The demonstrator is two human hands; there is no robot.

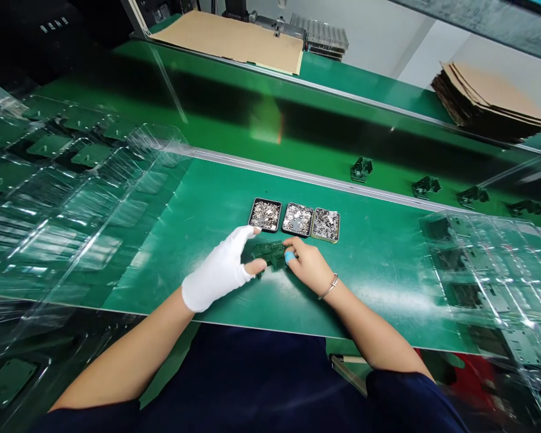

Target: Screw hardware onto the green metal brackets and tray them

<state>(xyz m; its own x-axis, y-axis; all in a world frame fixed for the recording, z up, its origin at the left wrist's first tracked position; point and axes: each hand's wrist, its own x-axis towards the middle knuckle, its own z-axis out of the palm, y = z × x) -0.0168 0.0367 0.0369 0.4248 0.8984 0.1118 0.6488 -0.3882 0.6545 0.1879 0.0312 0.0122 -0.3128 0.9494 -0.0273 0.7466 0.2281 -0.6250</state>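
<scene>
A dark green moulded plastic part [271, 254] is held between my two hands, just above the green bench top [216, 198]. My left hand [225, 264], in a white glove with bare fingertips, grips its left side with thumb and fingers. On the other side, my right hand [309, 263] pinches the part's right end; a blue cover is on one finger and a bracelet on the wrist. Just beyond the hands stand a left tray [265, 214], a middle tray [297, 219] and a right tray [326, 225], all filled with small shiny metal pieces.
Clear plastic blister trays [72, 180] with green parts stack at left; more blister trays [491, 264] lie at right. Several dark parts [361, 169] sit along the strip behind the metal rail [270, 171]. Cardboard sheets [491, 99] are piled at back right.
</scene>
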